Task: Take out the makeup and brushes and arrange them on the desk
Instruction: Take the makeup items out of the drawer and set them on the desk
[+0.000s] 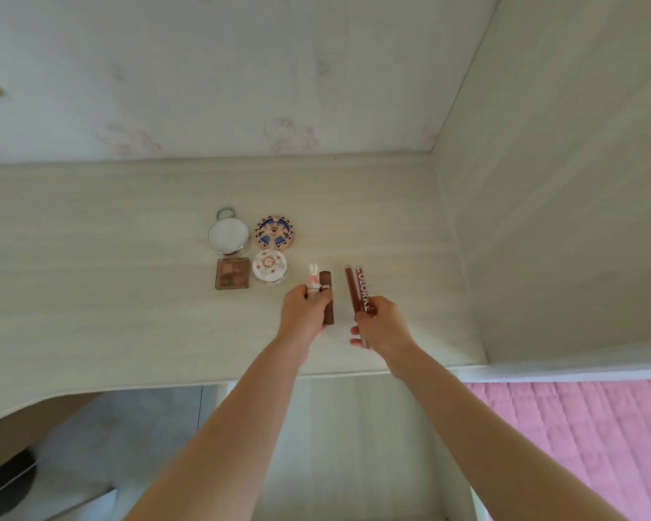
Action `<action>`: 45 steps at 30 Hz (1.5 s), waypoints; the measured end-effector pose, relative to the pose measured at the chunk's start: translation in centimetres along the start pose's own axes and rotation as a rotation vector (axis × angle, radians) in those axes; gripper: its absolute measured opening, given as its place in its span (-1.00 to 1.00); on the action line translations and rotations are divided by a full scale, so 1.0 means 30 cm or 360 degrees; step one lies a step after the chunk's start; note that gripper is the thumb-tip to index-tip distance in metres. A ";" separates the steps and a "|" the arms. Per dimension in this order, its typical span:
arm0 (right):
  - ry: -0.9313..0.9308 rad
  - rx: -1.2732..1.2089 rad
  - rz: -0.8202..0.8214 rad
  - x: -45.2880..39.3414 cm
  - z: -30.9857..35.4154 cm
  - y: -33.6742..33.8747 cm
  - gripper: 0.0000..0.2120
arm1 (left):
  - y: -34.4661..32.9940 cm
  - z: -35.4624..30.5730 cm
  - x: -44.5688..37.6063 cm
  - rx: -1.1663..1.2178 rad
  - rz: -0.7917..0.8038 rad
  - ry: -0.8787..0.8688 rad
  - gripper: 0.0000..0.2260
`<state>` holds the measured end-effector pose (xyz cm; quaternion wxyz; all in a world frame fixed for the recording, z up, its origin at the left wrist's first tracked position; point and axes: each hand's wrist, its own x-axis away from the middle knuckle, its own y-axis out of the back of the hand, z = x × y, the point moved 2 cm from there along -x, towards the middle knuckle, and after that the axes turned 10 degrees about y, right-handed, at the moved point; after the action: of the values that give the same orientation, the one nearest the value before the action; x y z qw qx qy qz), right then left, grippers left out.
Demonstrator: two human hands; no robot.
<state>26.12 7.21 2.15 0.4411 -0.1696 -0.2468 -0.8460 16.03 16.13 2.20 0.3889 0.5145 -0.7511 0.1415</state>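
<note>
**Both hands bringing lip tubes down beside the compacts**

We're watching four small tubes coming in over the middle of the desk (91, 220). The left hand (305, 310) is curling its fingers round a bunny tube (312, 282) and a brown tube (327, 295); the right hand (382, 325) is pinching two red tubes (358, 291) near their lower ends. We're judging these light, stiff and slick, so gripping mid-barrel is looking safest, as they may roll once released. Just left, toward the back edge, four pieces are sitting in a tidy square: silver compact (228, 235), patterned compact (275, 233), palette (232, 279), white compact (269, 267).
</note>
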 end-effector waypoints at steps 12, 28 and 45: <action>-0.0017 0.0426 -0.0133 -0.260 0.123 -0.039 -0.72 | -0.082 -0.134 -0.196 -0.0671 -0.0274 -0.0253 -0.78; 0.0131 0.0843 -0.0134 -0.313 0.158 -0.039 -0.85 | -0.073 -0.160 -0.248 -0.0505 -0.0209 -0.0157 -0.83; 0.0154 0.0802 -0.0191 -0.314 0.141 -0.026 -0.83 | -0.057 -0.171 -0.202 -0.0968 -0.0501 -0.0346 -0.70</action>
<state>30.98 16.23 0.66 0.4298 0.0013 -0.4379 -0.7897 20.81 22.55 0.85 0.4591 0.4965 -0.7073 -0.2058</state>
